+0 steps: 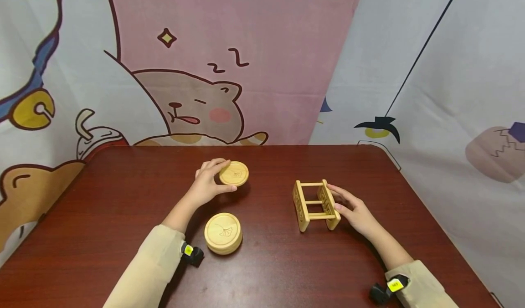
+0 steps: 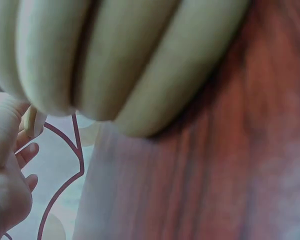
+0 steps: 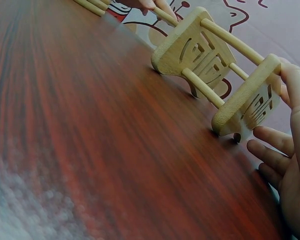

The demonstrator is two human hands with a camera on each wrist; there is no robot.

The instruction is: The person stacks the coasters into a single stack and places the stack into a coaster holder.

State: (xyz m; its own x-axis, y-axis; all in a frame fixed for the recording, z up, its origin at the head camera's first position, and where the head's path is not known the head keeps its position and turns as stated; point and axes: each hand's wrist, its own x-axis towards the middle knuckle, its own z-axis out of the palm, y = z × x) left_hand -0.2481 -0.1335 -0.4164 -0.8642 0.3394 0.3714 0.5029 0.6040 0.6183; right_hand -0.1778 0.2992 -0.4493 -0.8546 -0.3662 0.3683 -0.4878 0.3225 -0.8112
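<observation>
left hand (image 2: pixel 7 185): pale disc (image 2: pixel 33 121) is held
disc stack (image 2: pixel 117 60): cut off by frame
table (image 2: pixel 215 175): partly hidden by stack
cloth (image 2: pixel 60 165): seen behind

One table (image 1: pixel 283 271), head view high, wrist views low

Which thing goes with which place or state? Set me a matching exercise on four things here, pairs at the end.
1. Single disc
2. Stack of discs
3. Rack
4. Table

A. Touched by the right hand
B. Dark reddish brown
C. In the left hand
D. Pale wood, neither hand on it

Pairs: 1-C, 2-D, 3-A, 4-B
</observation>
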